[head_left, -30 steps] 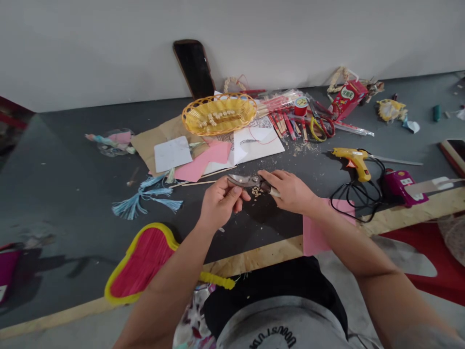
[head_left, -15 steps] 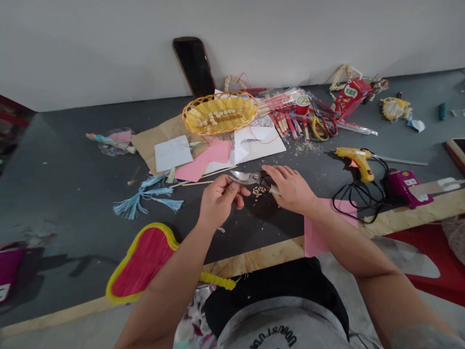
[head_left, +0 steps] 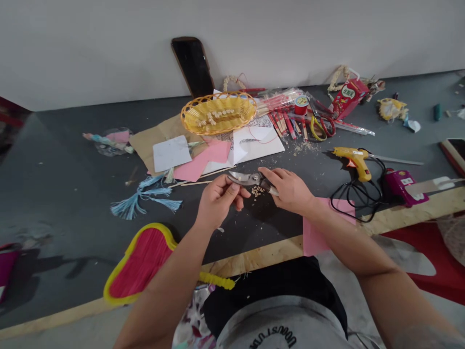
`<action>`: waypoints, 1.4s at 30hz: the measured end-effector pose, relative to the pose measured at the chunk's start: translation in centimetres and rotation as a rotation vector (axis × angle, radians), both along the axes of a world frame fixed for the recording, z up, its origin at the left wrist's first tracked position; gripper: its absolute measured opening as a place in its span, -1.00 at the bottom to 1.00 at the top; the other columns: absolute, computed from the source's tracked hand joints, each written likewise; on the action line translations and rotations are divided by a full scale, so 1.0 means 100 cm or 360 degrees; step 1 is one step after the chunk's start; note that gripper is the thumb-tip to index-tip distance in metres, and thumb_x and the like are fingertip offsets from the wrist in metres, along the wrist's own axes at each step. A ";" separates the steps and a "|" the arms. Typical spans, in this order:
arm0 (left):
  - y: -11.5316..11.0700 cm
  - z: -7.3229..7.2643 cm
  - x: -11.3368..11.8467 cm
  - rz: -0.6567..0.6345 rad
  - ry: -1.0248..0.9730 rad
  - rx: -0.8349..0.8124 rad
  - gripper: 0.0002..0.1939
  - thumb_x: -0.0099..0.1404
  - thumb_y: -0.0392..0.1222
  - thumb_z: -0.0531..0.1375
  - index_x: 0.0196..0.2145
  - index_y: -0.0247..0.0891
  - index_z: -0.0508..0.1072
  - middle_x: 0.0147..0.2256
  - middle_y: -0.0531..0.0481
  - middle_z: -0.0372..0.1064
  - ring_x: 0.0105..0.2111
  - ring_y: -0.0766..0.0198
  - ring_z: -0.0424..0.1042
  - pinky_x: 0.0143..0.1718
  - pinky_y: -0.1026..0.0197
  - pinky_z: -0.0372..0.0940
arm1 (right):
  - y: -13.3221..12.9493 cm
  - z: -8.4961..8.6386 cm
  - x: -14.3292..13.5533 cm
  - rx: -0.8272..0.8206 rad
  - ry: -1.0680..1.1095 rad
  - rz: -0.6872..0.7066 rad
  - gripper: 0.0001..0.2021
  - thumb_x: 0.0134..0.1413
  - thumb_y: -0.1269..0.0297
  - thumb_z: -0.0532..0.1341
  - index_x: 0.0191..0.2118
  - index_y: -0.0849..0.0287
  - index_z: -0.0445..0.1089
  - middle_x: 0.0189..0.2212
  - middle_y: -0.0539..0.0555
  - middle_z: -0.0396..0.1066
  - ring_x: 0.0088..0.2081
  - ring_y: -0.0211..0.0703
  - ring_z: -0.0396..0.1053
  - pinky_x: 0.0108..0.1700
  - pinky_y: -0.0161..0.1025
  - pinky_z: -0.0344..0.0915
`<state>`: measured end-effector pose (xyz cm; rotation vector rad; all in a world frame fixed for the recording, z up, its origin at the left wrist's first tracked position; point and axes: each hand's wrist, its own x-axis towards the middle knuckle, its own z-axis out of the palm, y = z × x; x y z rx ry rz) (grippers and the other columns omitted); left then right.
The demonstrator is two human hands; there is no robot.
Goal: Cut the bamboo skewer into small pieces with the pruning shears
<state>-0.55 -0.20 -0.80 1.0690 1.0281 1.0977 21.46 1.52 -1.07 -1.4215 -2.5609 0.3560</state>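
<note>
— Where are the shears?
— Mid-table, near the edge, blades pointing left. The right hand is wrapped round their handles.
— And the left hand?
— Curled, fingertips pinched just under the blades; what it pinches is too small to tell. Cut bits lie between the hands, basket farther back.

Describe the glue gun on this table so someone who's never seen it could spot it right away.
Start at the dark grey table and look right of the right hand, which grips metal shears. Beside a black cord tangle and a magenta box lies the glue gun, the only yellow pistol-shaped tool there.
</note>
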 end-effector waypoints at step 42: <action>-0.001 0.007 0.003 -0.0109 -0.0271 -0.0168 -0.62 0.10 0.06 0.43 -0.38 -0.29 0.45 -0.56 0.03 0.49 -0.78 0.47 0.19 -0.77 0.37 0.11 | -0.002 -0.002 -0.003 -0.0022 0.0002 0.0009 -0.32 0.13 0.40 0.11 0.39 0.17 0.07 0.09 0.26 0.38 0.01 0.11 0.37 0.03 -0.02 0.27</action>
